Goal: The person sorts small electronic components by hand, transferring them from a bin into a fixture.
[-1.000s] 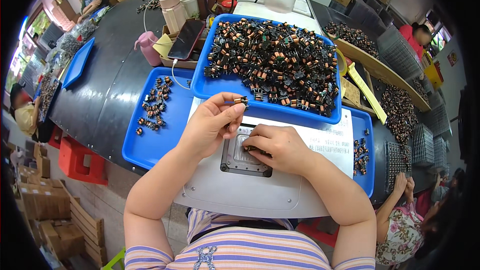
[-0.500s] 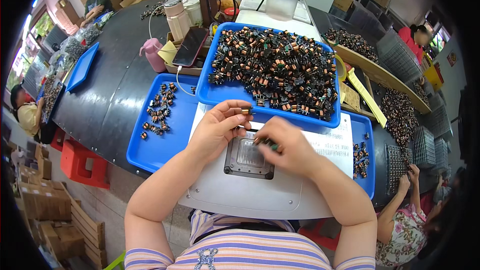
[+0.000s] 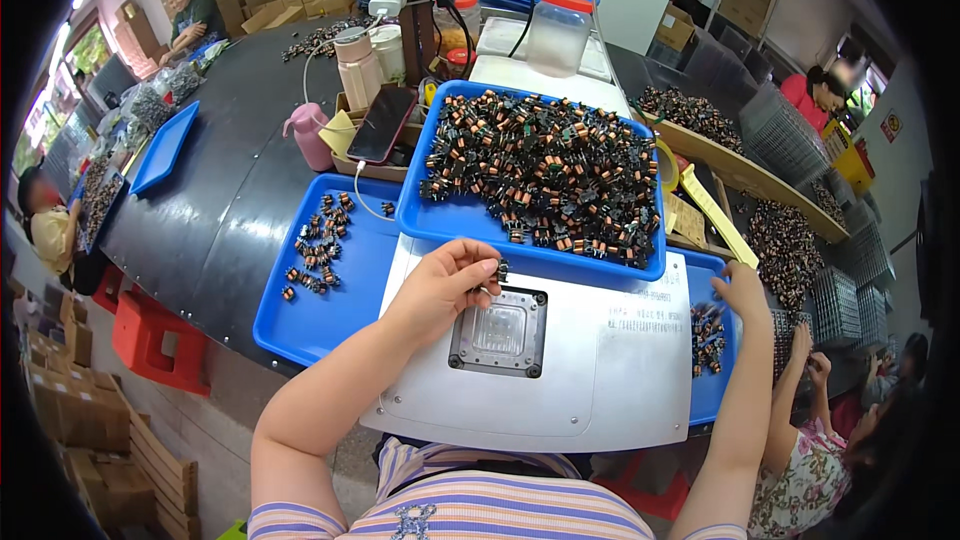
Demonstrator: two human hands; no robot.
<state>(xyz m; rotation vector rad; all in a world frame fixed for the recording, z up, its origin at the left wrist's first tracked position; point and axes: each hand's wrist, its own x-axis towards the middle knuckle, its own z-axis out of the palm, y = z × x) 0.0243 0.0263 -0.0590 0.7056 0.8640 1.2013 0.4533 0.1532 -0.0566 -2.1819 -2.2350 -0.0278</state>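
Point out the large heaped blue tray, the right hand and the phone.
Large blue tray (image 3: 450,219): head view, bare floor near its front left corner.
Right hand (image 3: 741,290): head view, back of the hand.
Phone (image 3: 383,125): head view, its dark screen.

Black table (image 3: 225,210); blue trays (image 3: 300,330), parts (image 3: 785,245) (coils, perhaps).

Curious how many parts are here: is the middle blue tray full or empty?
Mostly full: small parts lie heaped across the tray, with bare blue at its near left corner.
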